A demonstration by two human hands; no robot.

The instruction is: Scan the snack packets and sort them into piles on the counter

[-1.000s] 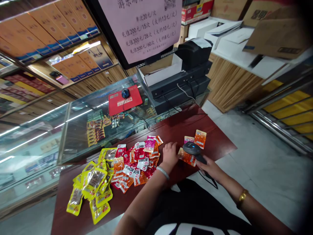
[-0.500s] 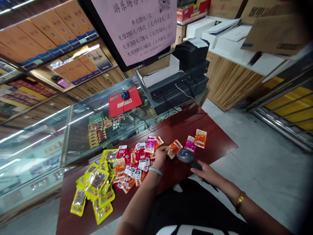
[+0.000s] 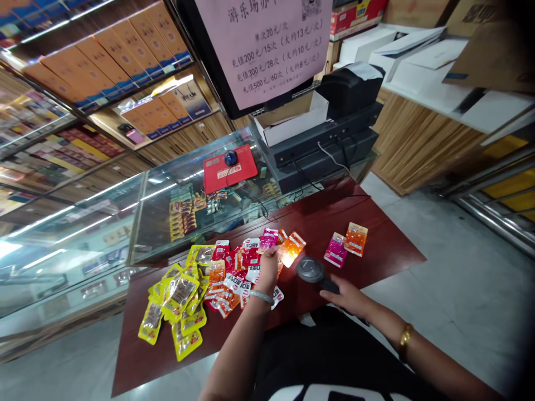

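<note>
Pinched in my left hand (image 3: 270,266) is an orange snack packet (image 3: 292,248), brightly lit on its lower part. My right hand (image 3: 345,295) is wrapped round the handle of a dark barcode scanner (image 3: 311,270), whose head is close to that packet and apart from it. Under and beside my left hand spreads a pile of red, white and orange packets (image 3: 234,281), with a magenta packet (image 3: 268,239) on top. Left of it lie several yellow packets (image 3: 179,292). Right of the scanner, another magenta packet (image 3: 335,249) touches an orange packet (image 3: 356,239).
The dark red tabletop (image 3: 388,245) adjoins a glass display counter (image 3: 159,195). On the glass are a red mat (image 3: 246,161) with a mouse (image 3: 230,158), a cash drawer (image 3: 309,161) and a printer (image 3: 351,89). A monitor back (image 3: 217,106) carries a pink price sheet (image 3: 271,61).
My left hand has lifted and tilted the orange packet slightly away from the scanner. The scanner's light now falls on the packet. The whole view has shifted, moving the scene rightward.
</note>
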